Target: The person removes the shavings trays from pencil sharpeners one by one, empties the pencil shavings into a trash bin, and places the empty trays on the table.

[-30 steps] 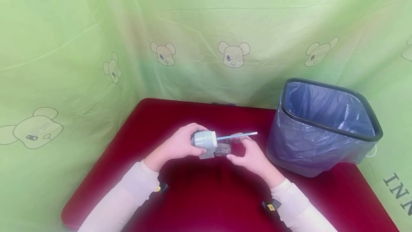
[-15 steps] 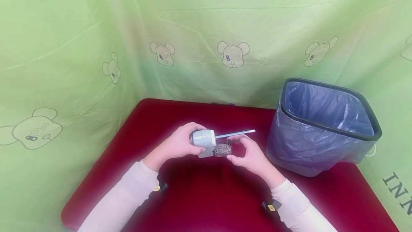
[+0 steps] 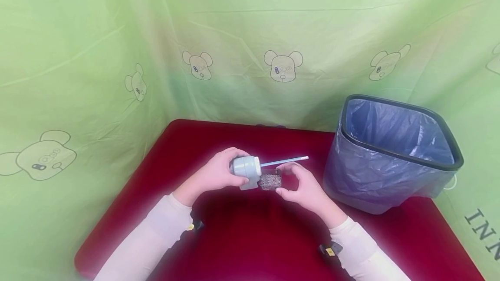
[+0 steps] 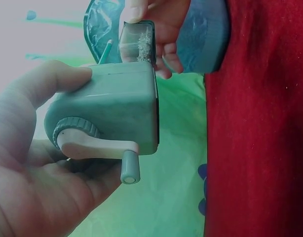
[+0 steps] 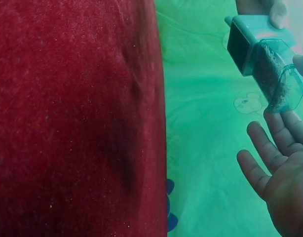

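My left hand [image 3: 218, 170] grips a pale blue hand-crank pencil sharpener [image 3: 247, 168], its thumb on one side in the left wrist view. The crank [image 4: 99, 146] with its grey-green knob points away from the drawer end. A blue pencil [image 3: 287, 161] with a light tip sticks out of the sharpener's front toward the right. Below the pencil, a clear shavings drawer [image 3: 271, 181] stands partly out of the sharpener, with dark and pale shavings inside. My right hand [image 3: 306, 189] pinches the drawer's outer end between thumb and fingertips; its other fingers spread loosely in the right wrist view.
A trash bin [image 3: 359, 181] with a dark rim and a bluish plastic liner stands on the right of the red table [image 3: 211, 246], just beyond my right hand. Green curtains [image 3: 238, 25] with printed bear heads enclose the table's back and sides.
The sharpener and pencil have shifted slightly left, and the drawer with its shavings shows more fully between the hands. The right hand has barely moved.
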Demonstrator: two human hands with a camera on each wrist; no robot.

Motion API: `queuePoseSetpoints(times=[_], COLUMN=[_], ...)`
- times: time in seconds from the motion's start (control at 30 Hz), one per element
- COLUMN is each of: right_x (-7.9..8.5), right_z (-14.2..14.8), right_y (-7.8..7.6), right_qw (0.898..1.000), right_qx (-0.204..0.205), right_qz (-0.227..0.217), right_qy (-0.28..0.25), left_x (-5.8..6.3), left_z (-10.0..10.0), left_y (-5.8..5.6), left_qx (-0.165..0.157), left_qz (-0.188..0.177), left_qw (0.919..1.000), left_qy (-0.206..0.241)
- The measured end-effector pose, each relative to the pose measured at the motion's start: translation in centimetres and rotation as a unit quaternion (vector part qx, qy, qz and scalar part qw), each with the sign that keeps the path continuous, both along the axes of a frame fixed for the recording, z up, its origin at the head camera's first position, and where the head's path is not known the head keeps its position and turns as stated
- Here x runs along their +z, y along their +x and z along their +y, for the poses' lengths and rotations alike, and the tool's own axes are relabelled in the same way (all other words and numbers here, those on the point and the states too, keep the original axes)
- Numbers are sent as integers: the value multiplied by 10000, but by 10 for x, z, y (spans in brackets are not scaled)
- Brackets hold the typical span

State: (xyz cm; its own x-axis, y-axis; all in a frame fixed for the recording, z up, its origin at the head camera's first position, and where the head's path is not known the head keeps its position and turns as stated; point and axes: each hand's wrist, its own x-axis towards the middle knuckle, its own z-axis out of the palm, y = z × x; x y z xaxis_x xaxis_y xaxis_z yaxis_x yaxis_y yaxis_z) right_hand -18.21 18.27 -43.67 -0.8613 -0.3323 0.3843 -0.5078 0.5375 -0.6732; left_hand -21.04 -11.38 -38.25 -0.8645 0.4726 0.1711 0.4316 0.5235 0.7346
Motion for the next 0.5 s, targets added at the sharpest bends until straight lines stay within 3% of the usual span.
queuePoseSetpoints(times=[0.5], right_x=[0], right_z=[1], right_y=[-2], right_qw=[9999], right_qx=[77], right_qz=[130], right_qy=[36], left_x=[4], left_z=[0], left_y=[0], left_qx=[33], left_qz=[-74], left_qw=[10000], left_qy=[10])
